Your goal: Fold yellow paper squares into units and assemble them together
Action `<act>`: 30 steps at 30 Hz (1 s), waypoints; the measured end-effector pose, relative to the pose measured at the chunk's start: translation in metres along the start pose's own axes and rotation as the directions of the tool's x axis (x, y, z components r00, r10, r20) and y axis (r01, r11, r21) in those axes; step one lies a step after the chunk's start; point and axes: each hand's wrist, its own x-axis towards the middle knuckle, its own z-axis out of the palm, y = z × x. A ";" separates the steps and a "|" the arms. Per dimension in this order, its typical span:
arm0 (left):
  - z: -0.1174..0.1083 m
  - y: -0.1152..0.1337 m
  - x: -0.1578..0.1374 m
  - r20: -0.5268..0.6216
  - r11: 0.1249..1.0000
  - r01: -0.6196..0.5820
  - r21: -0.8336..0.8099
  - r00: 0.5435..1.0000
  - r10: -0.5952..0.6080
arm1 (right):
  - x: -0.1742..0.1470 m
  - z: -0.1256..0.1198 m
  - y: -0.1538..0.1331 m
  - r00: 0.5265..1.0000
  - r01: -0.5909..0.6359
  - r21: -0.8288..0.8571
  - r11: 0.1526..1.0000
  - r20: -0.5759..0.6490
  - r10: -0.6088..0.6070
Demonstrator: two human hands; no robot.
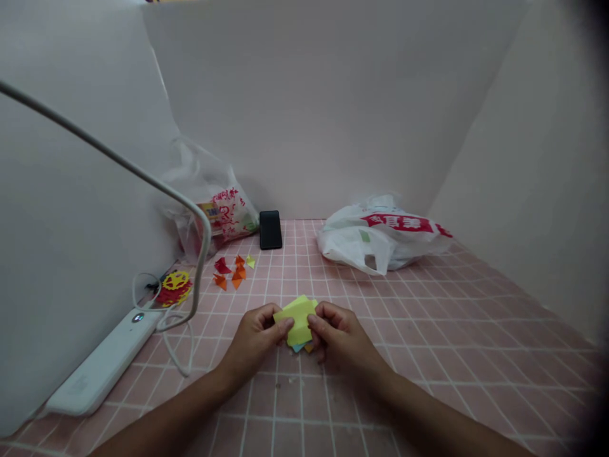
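Left hand: my left hand (257, 335) pinches the left edge of the paper stack (297, 319).
Right hand: my right hand (339, 333) grips its right edge.
Paper stack: yellow sheets, near centre of the pink tiled table (451, 330); blue and orange corners peek beneath, mostly hidden.
Far left: paper scraps (233, 270), black phone (271, 229).
Far right: white bag (380, 238), contents unseen.

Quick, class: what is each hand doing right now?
Left hand: fingers closed on the stack of coloured paper squares.
Right hand: fingers closed on the same stack.
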 end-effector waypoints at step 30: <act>0.003 0.004 -0.010 0.020 0.977 0.131 -0.170 0.991 -0.130 | -0.002 -0.003 0.000 0.990 -0.062 0.046 0.997 0.129 0.055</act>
